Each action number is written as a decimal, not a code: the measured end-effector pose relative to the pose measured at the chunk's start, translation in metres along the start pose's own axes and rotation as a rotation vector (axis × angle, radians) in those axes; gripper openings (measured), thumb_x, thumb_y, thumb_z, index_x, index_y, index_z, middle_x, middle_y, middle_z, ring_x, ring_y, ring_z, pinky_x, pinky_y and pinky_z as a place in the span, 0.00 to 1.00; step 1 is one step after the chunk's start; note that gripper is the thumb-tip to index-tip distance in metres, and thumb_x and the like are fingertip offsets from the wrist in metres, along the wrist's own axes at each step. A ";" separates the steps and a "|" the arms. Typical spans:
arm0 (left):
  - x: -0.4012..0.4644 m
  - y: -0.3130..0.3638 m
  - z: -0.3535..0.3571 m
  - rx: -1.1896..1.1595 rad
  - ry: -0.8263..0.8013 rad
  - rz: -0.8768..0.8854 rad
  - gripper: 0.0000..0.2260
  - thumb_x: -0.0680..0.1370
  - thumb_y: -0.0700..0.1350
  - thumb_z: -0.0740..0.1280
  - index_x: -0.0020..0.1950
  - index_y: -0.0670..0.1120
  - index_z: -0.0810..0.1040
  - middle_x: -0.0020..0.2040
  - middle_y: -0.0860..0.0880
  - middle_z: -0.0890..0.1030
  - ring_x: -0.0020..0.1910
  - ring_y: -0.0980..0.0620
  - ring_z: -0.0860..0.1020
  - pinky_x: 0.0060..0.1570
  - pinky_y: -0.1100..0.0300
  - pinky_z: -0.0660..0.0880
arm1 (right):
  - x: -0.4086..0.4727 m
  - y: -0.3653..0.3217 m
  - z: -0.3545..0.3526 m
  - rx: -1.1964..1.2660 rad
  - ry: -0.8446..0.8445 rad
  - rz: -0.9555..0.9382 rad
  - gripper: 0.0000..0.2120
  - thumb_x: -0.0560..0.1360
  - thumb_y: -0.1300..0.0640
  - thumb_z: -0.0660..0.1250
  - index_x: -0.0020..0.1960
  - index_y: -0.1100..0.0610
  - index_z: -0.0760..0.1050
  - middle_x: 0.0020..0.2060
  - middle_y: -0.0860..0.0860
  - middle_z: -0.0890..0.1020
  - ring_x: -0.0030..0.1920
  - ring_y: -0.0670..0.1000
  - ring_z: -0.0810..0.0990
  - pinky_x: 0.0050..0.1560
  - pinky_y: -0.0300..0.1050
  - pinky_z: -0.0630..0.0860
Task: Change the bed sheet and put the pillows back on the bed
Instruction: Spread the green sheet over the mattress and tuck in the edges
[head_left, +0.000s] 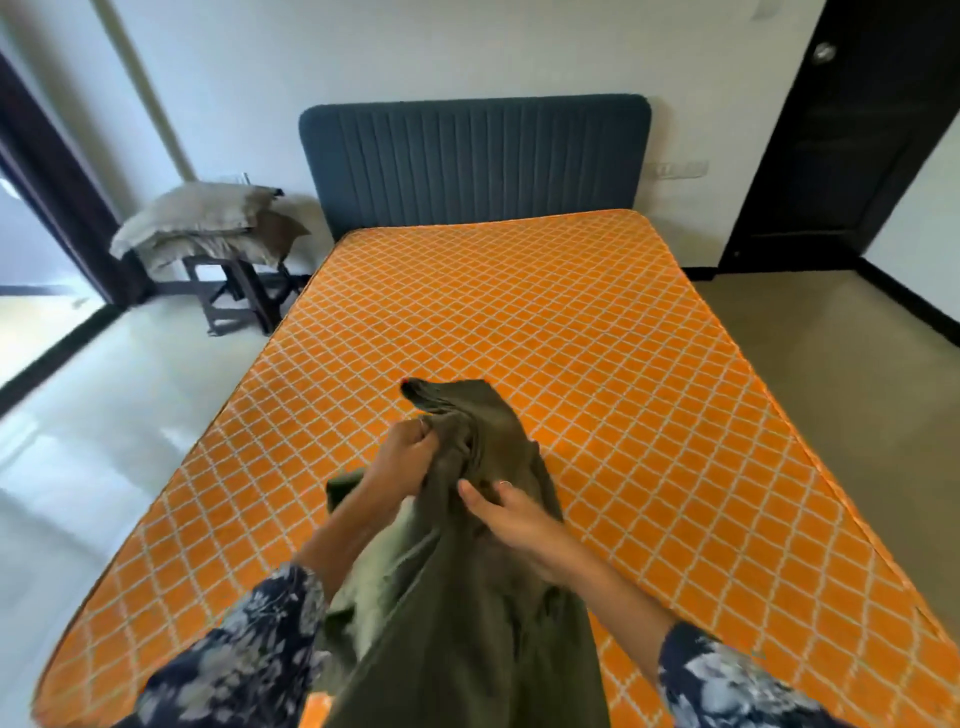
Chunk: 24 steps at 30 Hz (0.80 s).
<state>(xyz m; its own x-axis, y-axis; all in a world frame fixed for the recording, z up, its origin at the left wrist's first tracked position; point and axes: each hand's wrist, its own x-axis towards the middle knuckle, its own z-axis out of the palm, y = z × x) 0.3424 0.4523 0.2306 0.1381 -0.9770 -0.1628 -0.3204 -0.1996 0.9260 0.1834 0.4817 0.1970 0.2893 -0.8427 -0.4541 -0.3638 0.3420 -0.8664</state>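
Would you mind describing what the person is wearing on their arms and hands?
Both arms wear dark navy sleeves with a pale floral print, the left sleeve and right sleeve ending at the forearm. The left hand and the right hand each show a ring.

This is a bedroom in a home. A bed (493, 332) fills the middle of the room, its bare orange mattress quilted in a white diamond pattern, with a padded dark blue headboard (472, 161) against the pale wall behind it. Left of the headboard, a small dark stool (239, 296) carries a heap of folded grey bedding (192, 223). Right of the headboard stands a dark door (852, 135), with a wall switch plate (680, 169) between them. Smooth, pale flooring (104, 395) lies on both sides of the bed.
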 end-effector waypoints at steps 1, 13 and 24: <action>-0.001 0.004 0.007 -0.028 0.010 -0.012 0.12 0.81 0.40 0.61 0.46 0.33 0.79 0.38 0.36 0.80 0.37 0.44 0.76 0.36 0.52 0.70 | 0.006 0.003 0.004 0.021 0.046 -0.007 0.32 0.68 0.28 0.63 0.60 0.51 0.73 0.52 0.46 0.79 0.52 0.45 0.78 0.54 0.42 0.78; 0.002 0.020 0.016 0.032 0.129 -0.120 0.16 0.81 0.39 0.59 0.33 0.43 0.70 0.22 0.50 0.64 0.20 0.52 0.63 0.21 0.64 0.59 | 0.023 0.026 -0.043 0.266 0.258 -0.155 0.17 0.81 0.52 0.59 0.41 0.63 0.74 0.36 0.55 0.75 0.39 0.50 0.74 0.42 0.47 0.66; 0.064 0.112 -0.046 -0.204 0.212 -0.029 0.14 0.78 0.44 0.64 0.33 0.46 0.71 0.26 0.48 0.69 0.22 0.53 0.67 0.21 0.65 0.59 | 0.053 -0.088 -0.131 0.437 0.552 -0.377 0.10 0.80 0.59 0.60 0.40 0.54 0.71 0.39 0.53 0.69 0.42 0.49 0.65 0.40 0.44 0.61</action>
<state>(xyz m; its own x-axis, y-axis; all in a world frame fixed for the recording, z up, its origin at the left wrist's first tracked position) 0.3588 0.3713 0.3400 0.3436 -0.9294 -0.1348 -0.1219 -0.1865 0.9749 0.1142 0.3528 0.2763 -0.1978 -0.9792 -0.0455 0.0848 0.0292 -0.9960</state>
